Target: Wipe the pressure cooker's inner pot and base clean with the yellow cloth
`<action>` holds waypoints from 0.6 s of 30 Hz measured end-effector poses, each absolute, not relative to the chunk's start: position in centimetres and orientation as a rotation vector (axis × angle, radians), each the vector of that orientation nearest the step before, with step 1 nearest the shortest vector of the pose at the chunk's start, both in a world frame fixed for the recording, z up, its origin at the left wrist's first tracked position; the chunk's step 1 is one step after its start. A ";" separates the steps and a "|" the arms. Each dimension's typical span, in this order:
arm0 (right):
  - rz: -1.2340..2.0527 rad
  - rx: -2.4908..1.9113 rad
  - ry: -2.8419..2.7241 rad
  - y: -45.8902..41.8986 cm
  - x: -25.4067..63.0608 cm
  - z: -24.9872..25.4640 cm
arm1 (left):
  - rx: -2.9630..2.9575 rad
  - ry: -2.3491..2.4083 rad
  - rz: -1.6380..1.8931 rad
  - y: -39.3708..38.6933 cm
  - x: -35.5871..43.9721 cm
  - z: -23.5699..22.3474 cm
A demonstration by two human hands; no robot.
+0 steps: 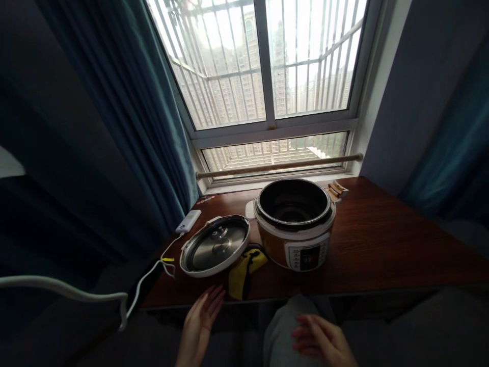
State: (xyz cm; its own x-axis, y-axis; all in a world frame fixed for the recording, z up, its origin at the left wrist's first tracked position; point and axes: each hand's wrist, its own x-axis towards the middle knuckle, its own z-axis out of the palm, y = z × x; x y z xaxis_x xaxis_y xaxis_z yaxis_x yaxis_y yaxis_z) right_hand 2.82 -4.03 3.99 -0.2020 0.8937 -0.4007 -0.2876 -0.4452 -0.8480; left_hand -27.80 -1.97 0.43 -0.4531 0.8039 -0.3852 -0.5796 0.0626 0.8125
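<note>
An electric pressure cooker [275, 244] stands on the brown table with its top off, and the dark inner pot [292, 204] sits inside it. To its left the round lid [214, 247] lies with its metal inner side facing up. Between lid and cooker, a yellow and black cloth [240, 278] is bunched near the front edge. My left hand [202, 316], palm turned inward and fingers extended, is just below the lid and cloth, holding nothing. Over my lap, in front of the cooker, my right hand [317, 339] is empty, its fingers loosely apart.
A white power bank [188, 221] with a white cable [147, 275] lies at the table's left. Behind the cooker on the right is a small white holder [336, 191]. A barred window [267, 66] and a rail [278, 166] are at the back, beside a blue curtain [126, 102].
</note>
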 end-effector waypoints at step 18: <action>2.269 -1.160 -0.668 12.2 -16.8 4.4 | -0.231 0.961 1.629 3.1 -33.3 -0.5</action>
